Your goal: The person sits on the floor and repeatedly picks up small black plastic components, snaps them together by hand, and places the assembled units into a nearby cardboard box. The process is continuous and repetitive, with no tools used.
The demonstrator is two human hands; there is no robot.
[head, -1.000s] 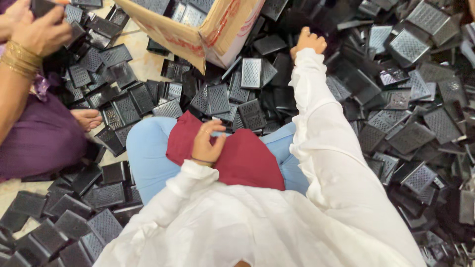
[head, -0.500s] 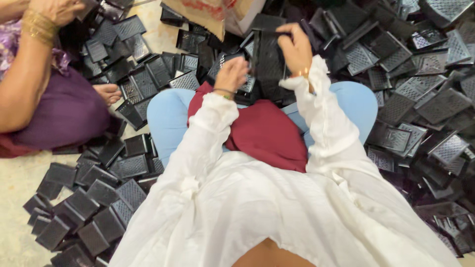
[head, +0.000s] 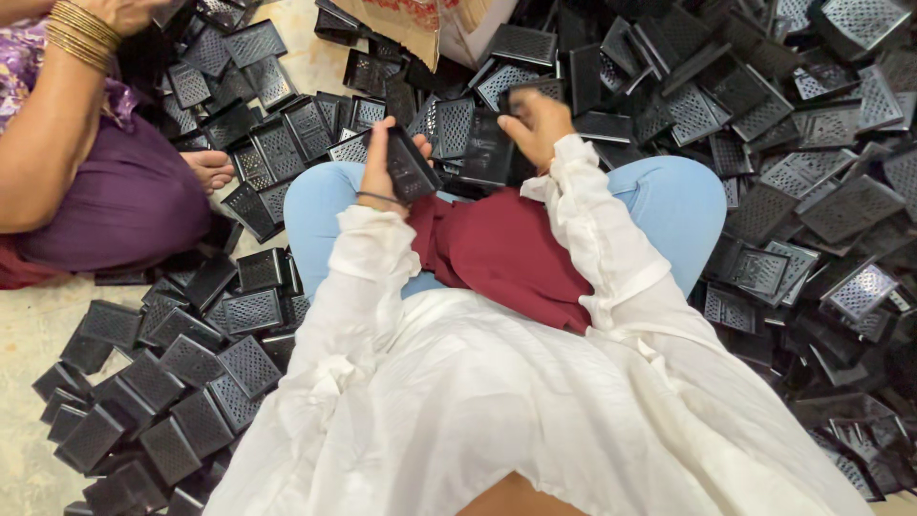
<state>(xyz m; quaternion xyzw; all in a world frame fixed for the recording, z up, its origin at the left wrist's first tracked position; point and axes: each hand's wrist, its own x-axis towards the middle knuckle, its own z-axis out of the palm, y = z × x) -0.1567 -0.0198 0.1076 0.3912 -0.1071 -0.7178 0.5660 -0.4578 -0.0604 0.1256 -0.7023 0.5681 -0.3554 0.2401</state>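
both hands have come back from the heap since a moment ago and now sit apart above the lap. left hand point(head: 382, 167) is clamped on a black perforated tray point(head: 411, 164), thumb on one long edge, fingers behind the other, the piece tilted on edge over the left knee. right hand point(head: 537, 119) closes on a second dark tray point(head: 489, 148), just beyond the maroon cloth point(head: 501, 248). these pieces look like thin moulded plastic: light, stiff, a little slick, likely to flex or crack at the mesh. better taken by the solid rim than the grille. more of them cover the floor point(head: 29, 334), beside a cardboard box point(head: 420, 24).
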